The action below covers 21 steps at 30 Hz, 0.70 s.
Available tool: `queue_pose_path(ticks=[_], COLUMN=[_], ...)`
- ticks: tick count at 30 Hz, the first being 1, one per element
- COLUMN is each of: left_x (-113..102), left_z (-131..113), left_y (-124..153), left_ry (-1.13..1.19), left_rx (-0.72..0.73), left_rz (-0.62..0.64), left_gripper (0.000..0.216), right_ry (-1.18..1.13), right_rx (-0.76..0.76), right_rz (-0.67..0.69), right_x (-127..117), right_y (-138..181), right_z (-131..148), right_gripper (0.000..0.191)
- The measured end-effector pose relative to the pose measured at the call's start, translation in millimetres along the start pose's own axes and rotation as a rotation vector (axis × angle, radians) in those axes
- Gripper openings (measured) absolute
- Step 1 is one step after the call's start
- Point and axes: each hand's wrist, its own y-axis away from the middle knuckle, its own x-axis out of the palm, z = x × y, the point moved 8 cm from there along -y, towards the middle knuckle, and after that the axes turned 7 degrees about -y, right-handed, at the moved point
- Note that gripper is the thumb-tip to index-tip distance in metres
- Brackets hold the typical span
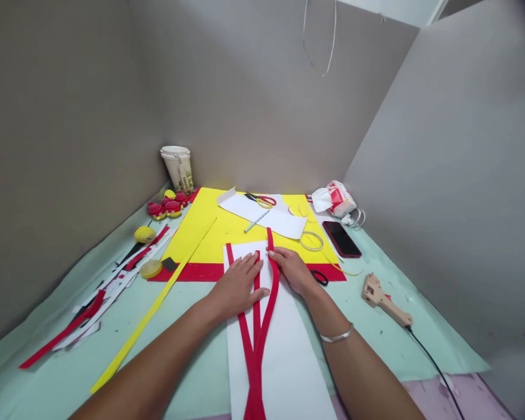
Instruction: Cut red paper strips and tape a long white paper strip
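Observation:
A long white sheet of paper (pixel 289 356) lies in front of me, with three red strips (pixel 256 318) running up it and meeting near the bottom. My left hand (pixel 238 286) rests flat on the paper, fingers spread, across the left and middle strips. Near its upper end, the right-hand red strip (pixel 269 309) is pinched between the fingers of my right hand (pixel 291 268). That strip curves, and its tip sticks out past the paper's top edge. Beyond the hands lies a yellow sheet (pixel 196 216) with a red border.
Scissors (pixel 262 201), a pencil (pixel 257 221) and a tape roll (pixel 311 241) lie further back. At right are a phone (pixel 341 239) and a corded glue gun (pixel 387 300). Paper scraps (pixel 100 303), a yellow strip (pixel 153 309) and a paper cup (pixel 178 169) are left. Grey walls enclose the table.

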Motion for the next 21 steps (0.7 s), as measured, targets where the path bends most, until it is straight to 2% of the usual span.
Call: queue_pose_path(ticks=[6,12,17,21], left_x=[-1,2,0,1], left_z=[11,16,17,17], left_y=[-4,-6,-5,-5], left_ry=[-0.028,-0.029,-0.003,-0.018], left_rx=[-0.001,0.019,0.031,0.034], left_rz=[0.008,0.054,0.042,0.037], left_gripper=[0.071,0.077,0.079,0.084], right_ry=[-0.2,-0.442,-0.51,-0.454], right_rx=[0.017,-0.089,-0.131,-0.15], right_rz=[0.063,0.049,0.058,0.131], right_x=[-3,-26,-41,-34], right_y=[0,-1,4,8], right_z=[5,29,39,40], right_gripper=[0.032,0.027,0.029,0.036])
